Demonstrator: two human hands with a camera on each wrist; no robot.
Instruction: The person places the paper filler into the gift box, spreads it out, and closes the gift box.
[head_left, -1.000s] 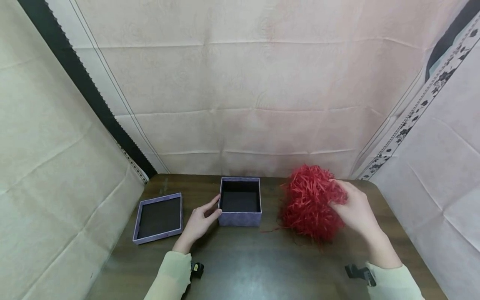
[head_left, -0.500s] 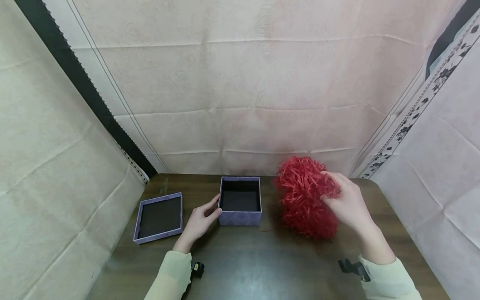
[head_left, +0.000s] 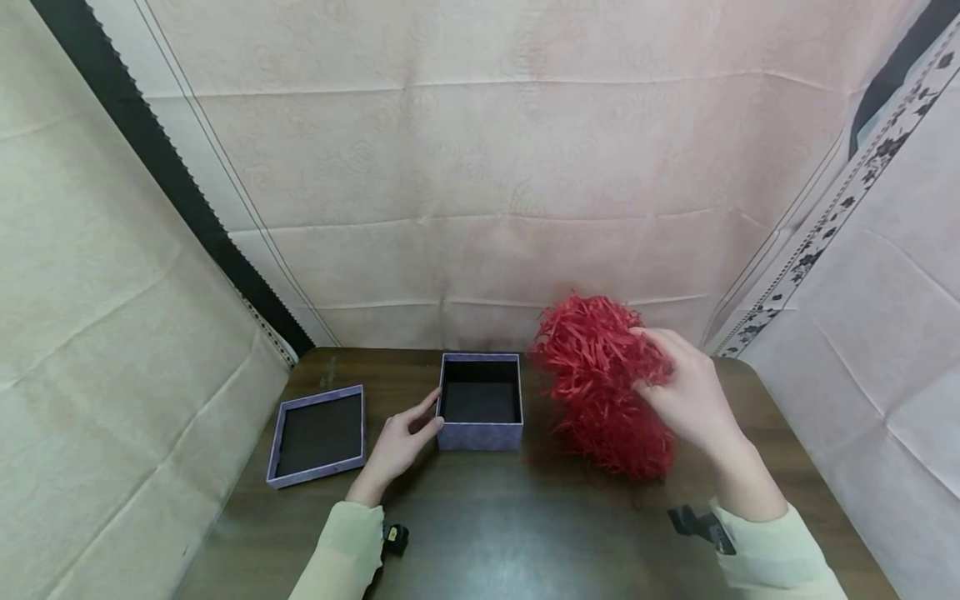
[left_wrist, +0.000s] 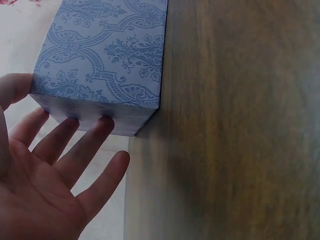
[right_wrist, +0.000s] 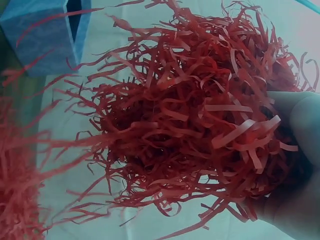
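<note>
Shows floral scrollwork on box (left_wrist: pixel 100 55) clearly from left wrist only. From right wrist, shows gap between red shreds (right_wrist: pixel 195 110) and second clump (right_wrist: pixel 17 185), overlapping in head view. Counts one box, one lid (head_left: pixel 318 435), both open upward, black inside. Touches box with left hand (head_left: pixel 395 447), fingers apart. Clamps right hand's (head_left: pixel 690 392) fingers on red shreds, right of box, above bench (head_left: pixel 480 525).

One left hand (head_left: pixel 396 450) and one right hand (head_left: pixel 690 396) were in view, with two pale-green sleeves (head_left: pixel 341 546), two black wrist devices (head_left: pixel 395 539), one patterned box (head_left: pixel 480 438), one box lid (head_left: pixel 318 431), two clumps of red shredded paper (head_left: pixel 592 342) and one wooden table (head_left: pixel 465 508).
</note>
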